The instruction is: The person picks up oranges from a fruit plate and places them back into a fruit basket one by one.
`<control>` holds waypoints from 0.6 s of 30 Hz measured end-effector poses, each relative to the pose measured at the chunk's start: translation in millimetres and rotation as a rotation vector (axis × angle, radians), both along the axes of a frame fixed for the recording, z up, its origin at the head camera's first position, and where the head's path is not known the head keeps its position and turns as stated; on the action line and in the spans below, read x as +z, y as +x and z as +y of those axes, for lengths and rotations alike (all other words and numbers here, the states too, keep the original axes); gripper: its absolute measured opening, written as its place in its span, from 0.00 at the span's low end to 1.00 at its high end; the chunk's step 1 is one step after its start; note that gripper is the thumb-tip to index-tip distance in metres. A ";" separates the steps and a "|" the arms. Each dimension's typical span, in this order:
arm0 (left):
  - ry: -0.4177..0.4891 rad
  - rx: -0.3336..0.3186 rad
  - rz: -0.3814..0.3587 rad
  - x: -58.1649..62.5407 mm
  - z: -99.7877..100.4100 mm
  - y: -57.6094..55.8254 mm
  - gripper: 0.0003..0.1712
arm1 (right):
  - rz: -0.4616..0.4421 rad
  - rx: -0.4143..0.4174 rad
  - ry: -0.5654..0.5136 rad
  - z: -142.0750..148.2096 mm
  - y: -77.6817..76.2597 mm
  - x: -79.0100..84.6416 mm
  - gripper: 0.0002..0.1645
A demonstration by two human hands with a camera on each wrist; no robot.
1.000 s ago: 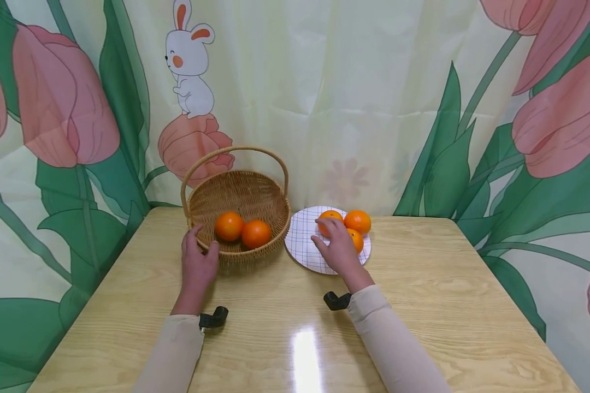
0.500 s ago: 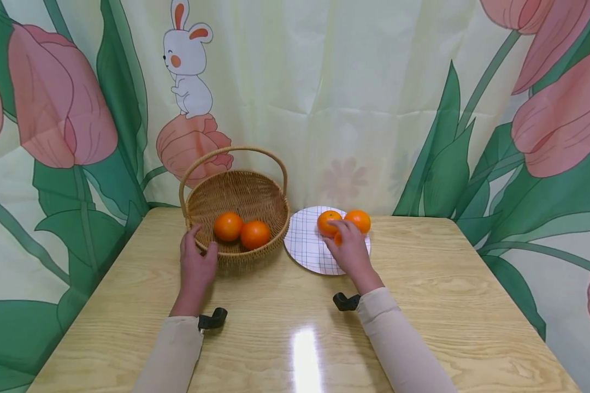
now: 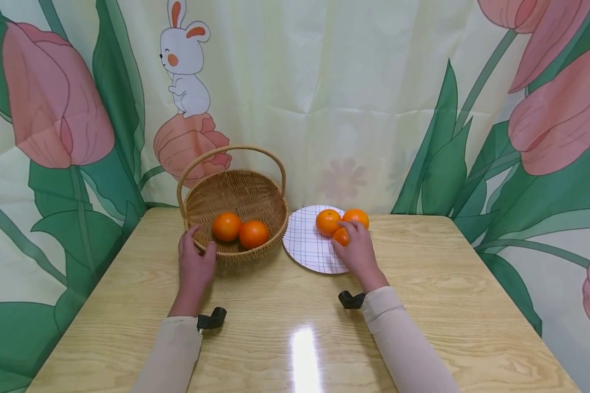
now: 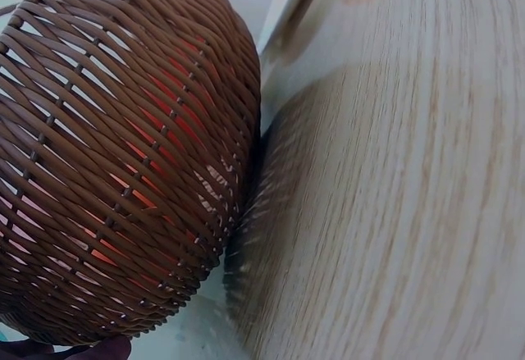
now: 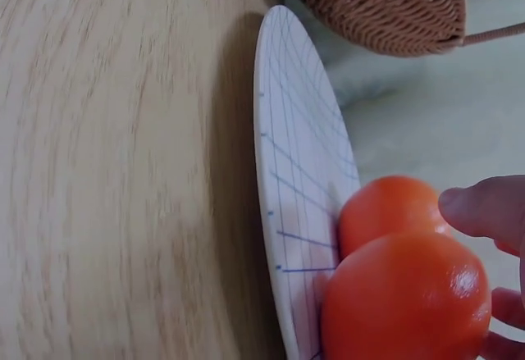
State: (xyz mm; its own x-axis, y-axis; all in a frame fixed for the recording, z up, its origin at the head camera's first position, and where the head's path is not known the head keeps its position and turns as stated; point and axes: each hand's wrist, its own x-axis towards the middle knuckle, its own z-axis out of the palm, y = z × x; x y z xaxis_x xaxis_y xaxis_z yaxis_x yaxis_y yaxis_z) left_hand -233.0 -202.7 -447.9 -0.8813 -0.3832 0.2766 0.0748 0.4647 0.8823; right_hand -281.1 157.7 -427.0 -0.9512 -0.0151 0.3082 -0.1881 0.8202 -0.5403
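My left hand (image 3: 196, 262) grips the near left rim of a wicker basket (image 3: 236, 188), which tips its opening toward me. Inside it lie two oranges (image 3: 227, 226). To the right is a round plate (image 3: 307, 245) with a blue grid pattern. My right hand (image 3: 361, 251) reaches over its right side, fingers curled round the front orange (image 3: 341, 236) with the thumb low at its left. Behind that orange sit a second orange (image 3: 328, 222) and a third orange (image 3: 356, 216). In the right wrist view the front orange (image 5: 406, 303) partly hides the fingers.
The light wooden table (image 3: 255, 327) carries everything. A curtain (image 3: 364, 109) with tulips and a rabbit hangs right behind its back edge. The basket's tall handle (image 3: 236, 147) arches above its rim.
My right hand has moved right, from over the rear left orange to the front one, which has shifted slightly left. My left hand stays on the basket rim.
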 end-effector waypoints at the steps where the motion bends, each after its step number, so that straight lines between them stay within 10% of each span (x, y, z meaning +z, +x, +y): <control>1: 0.003 -0.002 0.001 -0.4 -0.1 -0.4 0.32 | -0.009 -0.005 0.001 0.9 -0.4 -0.7 0.29; 18: 0.003 0.000 -0.006 -1.1 -0.4 -0.8 0.33 | -0.085 -0.034 -0.008 6.5 -3.4 -14.9 0.34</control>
State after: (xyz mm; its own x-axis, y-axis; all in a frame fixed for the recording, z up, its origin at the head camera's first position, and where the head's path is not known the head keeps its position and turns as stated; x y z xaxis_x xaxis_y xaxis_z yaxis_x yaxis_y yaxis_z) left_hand -233.7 -203.1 -449.0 -0.8830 -0.3840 0.2699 0.0694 0.4619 0.8842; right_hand -284.4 164.1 -441.9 -0.9738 0.0201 0.2265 -0.1133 0.8208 -0.5598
